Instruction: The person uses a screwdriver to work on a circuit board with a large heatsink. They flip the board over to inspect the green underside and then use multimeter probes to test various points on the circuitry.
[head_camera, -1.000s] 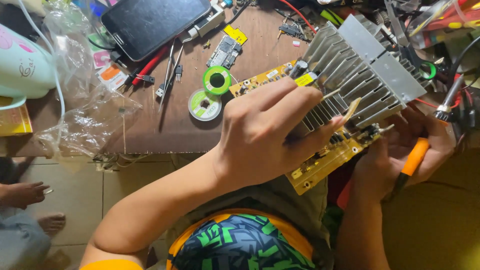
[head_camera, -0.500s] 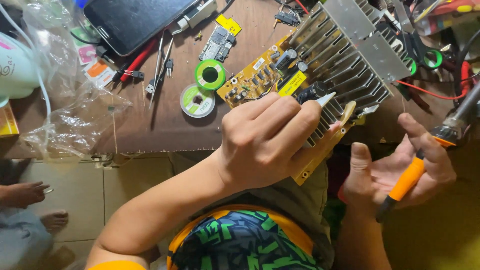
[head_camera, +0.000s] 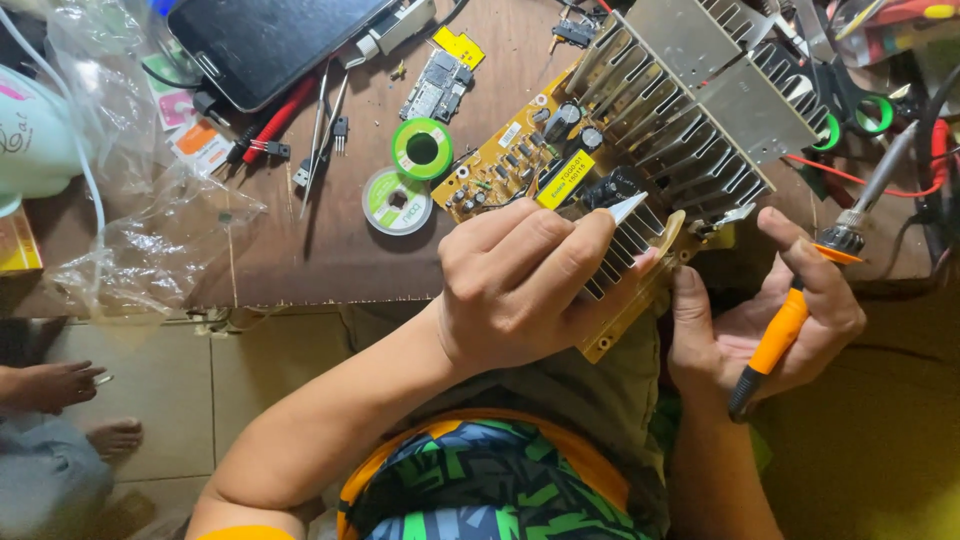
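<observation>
You are steadying the yellow circuit board with the finned grey metal heat sink (head_camera: 690, 130), which is lying tilted over the front edge of the brown wooden desk (head_camera: 300, 250), half above your lap. Your left hand (head_camera: 520, 285) is closing over the board's near corner, fingers curled on a small white pointed piece. Your right hand (head_camera: 770, 320) is lying half open, palm up, pinching the orange-handled soldering iron (head_camera: 790, 320) between thumb and forefinger, tip pointing away. This looks like positioning before soldering; the next move calls for a still board and a carefully guided tip. A yellow rectangular label (head_camera: 565, 178) is sitting on the board. Two round green solder spools (head_camera: 410, 175) are lying just left of it, and orange and green paper tags (head_camera: 195, 125) further left.
</observation>
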